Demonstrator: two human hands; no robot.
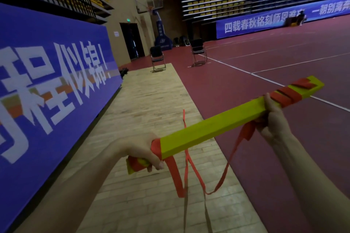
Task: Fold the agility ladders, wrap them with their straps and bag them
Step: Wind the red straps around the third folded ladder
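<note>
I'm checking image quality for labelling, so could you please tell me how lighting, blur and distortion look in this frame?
Head view: the hall is dim, the far stands dark; the yellow ladder bundle and red strap show clearly; the blue banner at the left edge is smeared; wide-angle distortion curves the court lines; both hands, left hand and right hand, are reasonably sharp.

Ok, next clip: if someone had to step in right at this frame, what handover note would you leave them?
Left hand: grips the near end of the folded ladder bundle, over a red wrap.
Right hand: holds the bundle further along and pinches the red strap beneath it.
Bundle: yellow rungs stacked, held in the air above the gym floor.
Done: ladder folded; several strap turns already sit round the far end.
Left: long strap loops hang loose below; wind them on, secure the ends, then bag it. No bag is in view.
</note>
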